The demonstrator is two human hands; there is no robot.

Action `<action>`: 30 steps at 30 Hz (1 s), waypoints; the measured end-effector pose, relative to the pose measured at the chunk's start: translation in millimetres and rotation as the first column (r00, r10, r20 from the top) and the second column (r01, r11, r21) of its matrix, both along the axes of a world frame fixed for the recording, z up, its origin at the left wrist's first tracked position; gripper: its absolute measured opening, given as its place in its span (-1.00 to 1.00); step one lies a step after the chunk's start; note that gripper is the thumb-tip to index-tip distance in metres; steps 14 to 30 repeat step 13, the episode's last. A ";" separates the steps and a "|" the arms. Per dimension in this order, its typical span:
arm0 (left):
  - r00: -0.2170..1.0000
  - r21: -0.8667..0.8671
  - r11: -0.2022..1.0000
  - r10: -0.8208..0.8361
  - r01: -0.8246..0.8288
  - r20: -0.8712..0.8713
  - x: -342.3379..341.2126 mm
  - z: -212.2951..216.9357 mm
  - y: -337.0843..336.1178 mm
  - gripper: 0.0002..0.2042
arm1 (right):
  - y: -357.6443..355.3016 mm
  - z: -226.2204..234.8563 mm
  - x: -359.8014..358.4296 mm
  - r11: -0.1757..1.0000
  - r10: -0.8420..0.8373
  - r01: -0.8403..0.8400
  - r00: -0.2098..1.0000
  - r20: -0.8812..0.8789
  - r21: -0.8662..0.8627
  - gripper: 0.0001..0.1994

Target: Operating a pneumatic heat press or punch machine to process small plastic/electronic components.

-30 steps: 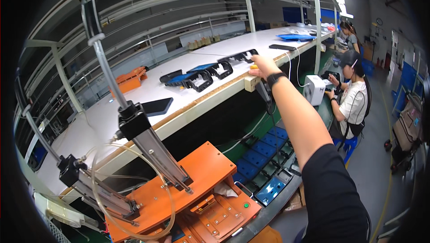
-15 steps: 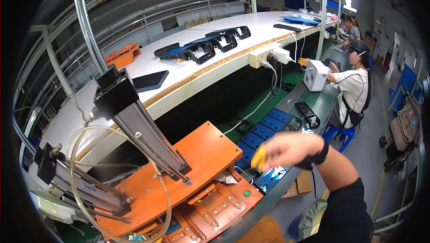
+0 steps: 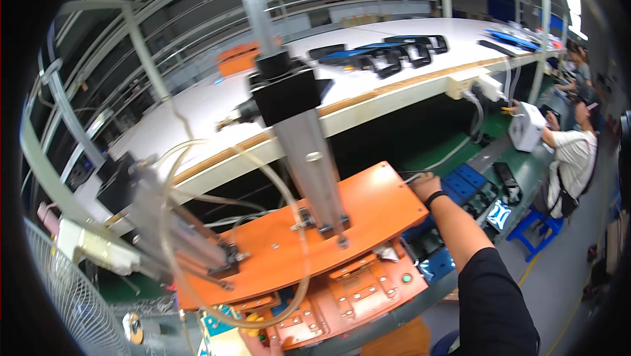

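My left hand (image 3: 258, 344) shows at the lower edge, with yellow covers on its fingertips. Its fingers and thumb are apart beside a small green button at the front left of an orange press fixture (image 3: 328, 303). My right hand (image 3: 426, 186) reaches past the right end of the fixture's orange top plate (image 3: 368, 201). Those fingers point downward and are mostly hidden, so any hold is unclear. Nearby lie blue panels (image 3: 463, 182) in a row on the green bench. Another green button (image 3: 407, 278) sits at the fixture's front right.
Two upright air cylinders (image 3: 305, 152) with looping clear hoses (image 3: 302, 251) rise from the plate. Black frames (image 3: 388, 60) lie on the white shelf (image 3: 263, 113) behind. A white fan (image 3: 527, 127) and a seated co-worker (image 3: 573, 159) are at right. A wire guard (image 3: 72, 290) stands at left.
My right hand has moved from in front of the blue panels to behind the plate's right end. More of my left hand shows at the lower edge. The view has swung left.
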State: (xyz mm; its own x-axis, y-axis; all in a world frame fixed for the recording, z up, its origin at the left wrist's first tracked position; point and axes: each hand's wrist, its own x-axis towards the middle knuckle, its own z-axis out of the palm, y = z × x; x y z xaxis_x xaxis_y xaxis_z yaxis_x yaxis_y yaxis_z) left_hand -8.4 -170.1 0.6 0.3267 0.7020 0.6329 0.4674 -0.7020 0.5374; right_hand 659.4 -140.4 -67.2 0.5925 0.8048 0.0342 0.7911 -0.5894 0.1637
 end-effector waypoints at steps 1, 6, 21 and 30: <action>0.998 0.014 1.000 0.026 -0.026 0.054 6.9 0.9 0.7 -0.45 | 2.3 -11.6 9.0 0.998 -0.020 0.017 0.999 0.051 0.057 -0.75; 1.000 -0.030 1.000 0.004 -0.005 -0.030 -4.3 5.1 -0.9 -0.44 | -2.8 47.9 -32.4 0.921 0.231 -0.229 0.972 0.033 0.314 -0.75; 1.000 -0.030 1.000 0.005 -0.005 0.010 -12.4 2.2 -2.5 -0.48 | -144.0 132.9 -88.1 0.847 0.431 -0.370 0.898 -0.086 0.382 -0.84; 1.000 -0.030 1.000 0.005 -0.005 0.010 -12.4 2.2 -2.5 -0.48 | -144.0 132.9 -88.1 0.847 0.431 -0.370 0.898 -0.086 0.382 -0.84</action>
